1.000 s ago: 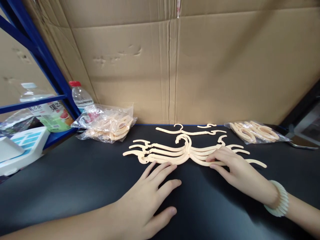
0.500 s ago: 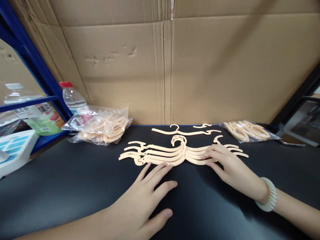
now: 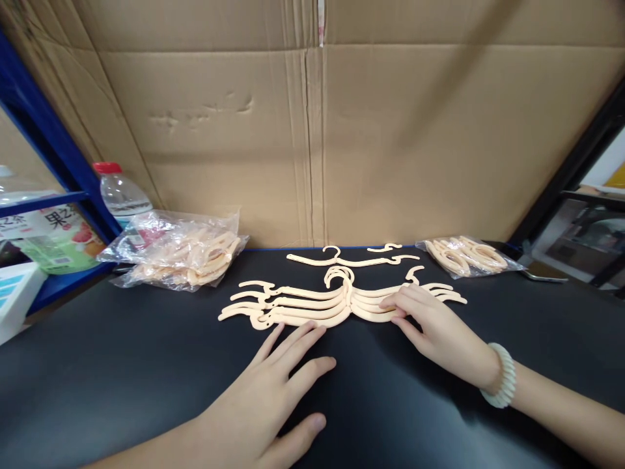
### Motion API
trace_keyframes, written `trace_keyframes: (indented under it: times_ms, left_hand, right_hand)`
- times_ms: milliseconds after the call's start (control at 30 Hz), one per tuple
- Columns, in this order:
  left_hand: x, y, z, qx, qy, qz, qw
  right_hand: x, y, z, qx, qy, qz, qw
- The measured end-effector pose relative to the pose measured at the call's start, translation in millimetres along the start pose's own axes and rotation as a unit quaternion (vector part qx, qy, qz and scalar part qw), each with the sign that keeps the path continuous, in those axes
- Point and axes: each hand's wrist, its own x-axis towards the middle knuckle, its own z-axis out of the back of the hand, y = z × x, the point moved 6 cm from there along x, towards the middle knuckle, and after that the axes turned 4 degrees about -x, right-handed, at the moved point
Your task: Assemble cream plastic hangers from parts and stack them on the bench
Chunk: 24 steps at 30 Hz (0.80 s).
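Note:
Several cream folding clothes hangers [image 3: 312,304] lie stacked front to back on the black tabletop, their hooks bunched at the middle. My left hand [image 3: 278,391] is open with fingers spread, its fingertips at the near edge of the front hanger's left arm. On the other side, my right hand [image 3: 434,319] is closed, thumb and fingers around the right arms of the hangers; how many it grips is hidden. One single hanger [image 3: 361,263] lies behind the stack, with a short loose piece [image 3: 384,248] behind it.
Clear bags of cream hanger parts lie at the left [image 3: 195,260] and right [image 3: 463,256]. A red-capped bottle [image 3: 124,192] stands by the blue shelf frame [image 3: 53,140] at left. Upright cardboard [image 3: 219,163] closes off the back. A flat metallic object [image 3: 544,277] lies at far right.
The whole view has shifted slightly, so everything sits a little further left. Both hands keep nearly the same place on the hangers.

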Motion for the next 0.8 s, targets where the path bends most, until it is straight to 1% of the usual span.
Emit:
trace_keyframes:
  times_ms: [67, 233, 333, 533, 667, 800]
  left_hand:
    - [-0.9, -0.8, -1.0, 0.002, -0.005, -0.003, 1.0]
    - [-1.0, -1.7, -0.3, 0.002, -0.039, -0.005, 0.999]
    - [0.9, -2.5, -0.1, -0.01, -0.029, -0.025, 0.999]
    - [3.9, 0.1, 4.1, -0.04, -0.011, -0.038, 0.998]
    - [4.6, 2.2, 3.6, -0.043, -0.007, -0.038, 0.998]
    - [5.2, 3.3, 3.9, -0.042, -0.015, -0.039, 0.998]
  right_hand:
    - [0.7, 1.1, 1.1, 0.004, -0.006, 0.0, 1.0]
    - [2.4, 2.6, 2.6, 0.004, -0.006, -0.001, 1.0]
    - [2.8, 2.2, 1.7, -0.002, -0.003, -0.001, 1.0]
    - [2.9, -0.4, 0.2, -0.004, 0.004, -0.005, 1.0]
    - [1.8, -0.2, 0.3, -0.009, 0.009, -0.003, 1.0]
    - [0.8, 2.4, -0.3, -0.02, 0.01, 0.004, 1.0]
